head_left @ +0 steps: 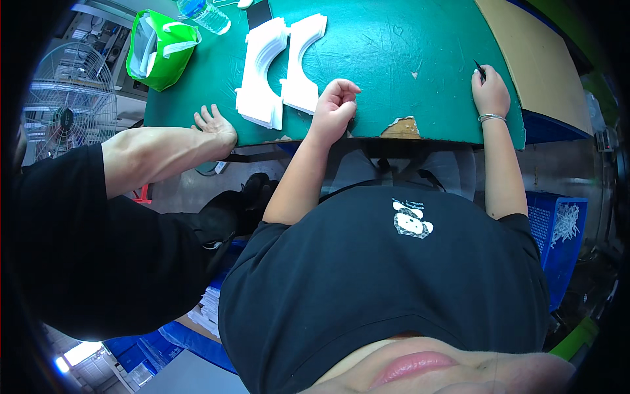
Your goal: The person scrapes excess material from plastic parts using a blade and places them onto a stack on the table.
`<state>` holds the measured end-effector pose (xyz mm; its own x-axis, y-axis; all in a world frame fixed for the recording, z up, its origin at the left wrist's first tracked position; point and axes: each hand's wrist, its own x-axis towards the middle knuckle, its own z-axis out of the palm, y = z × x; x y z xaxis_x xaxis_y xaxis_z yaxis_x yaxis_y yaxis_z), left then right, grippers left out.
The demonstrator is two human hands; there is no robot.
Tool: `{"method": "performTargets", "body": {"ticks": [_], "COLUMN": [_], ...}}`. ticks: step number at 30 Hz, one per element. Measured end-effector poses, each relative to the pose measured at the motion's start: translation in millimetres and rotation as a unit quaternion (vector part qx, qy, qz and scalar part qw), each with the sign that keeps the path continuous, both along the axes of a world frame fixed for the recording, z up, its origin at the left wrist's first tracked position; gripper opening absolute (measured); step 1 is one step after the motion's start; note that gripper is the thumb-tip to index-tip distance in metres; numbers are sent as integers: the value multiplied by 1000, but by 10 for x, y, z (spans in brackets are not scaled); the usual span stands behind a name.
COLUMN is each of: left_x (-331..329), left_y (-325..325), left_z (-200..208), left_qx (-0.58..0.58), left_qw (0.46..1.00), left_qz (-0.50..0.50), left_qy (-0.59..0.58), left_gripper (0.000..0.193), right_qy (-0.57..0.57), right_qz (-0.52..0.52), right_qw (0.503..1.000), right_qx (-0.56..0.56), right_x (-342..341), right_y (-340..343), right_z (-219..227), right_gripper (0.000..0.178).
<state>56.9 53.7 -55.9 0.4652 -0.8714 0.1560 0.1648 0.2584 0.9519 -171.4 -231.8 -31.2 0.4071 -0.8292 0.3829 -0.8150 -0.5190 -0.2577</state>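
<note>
My left hand [336, 108] is at the front edge of the green table [387, 59], just right of the white cut sheets. Its fingers are curled in, and nothing shows between them. Two stacks of white paper-like pieces with curved cut-outs lie beside it: a thicker left stack [260, 98] and a narrower right stack [302, 92]. Farther right, above the tabletop, my right hand [492, 97] is closed round a thin black pointed tool [482, 71], whose tip points away from me. The fingers hide most of that tool.
At left, another person's open hand [213, 128] rests on the table edge. A green bag [172, 59], a water bottle [207, 14] and a dark flat object [260, 13] stand or lie at the back left. A brown board [531, 59] borders the right; a blue crate [561, 262] sits below.
</note>
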Motion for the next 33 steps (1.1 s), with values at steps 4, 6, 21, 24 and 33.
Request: {"method": "performTargets", "body": {"ticks": [4,6,21,24,33], "left_x": [4,6,22,44,15], "left_y": [-4,-4,-5,1,-1], "left_z": [-15,-25,19,6,45], "left_qx": [4,5,-5,-15,-5], "left_qw": [1000,1000,1000,999,1000], "left_qz": [1,6,7,0,4], "left_qy": [-10,-30,10,32,11], "left_gripper": [25,24,22,22,22], "right_qy": [3,3,5,7,-6], "right_qz": [-2,-2,2,1,3], "right_qw": [1000,1000,1000,1000,1000], "right_qx": [-1,-1,0,2,-8], "right_x": [3,7,-2,4,6], "right_y": [3,12,-4,14,19], "right_z": [1,9,-9,9,18], "right_gripper": [26,26,27,27,26]}}
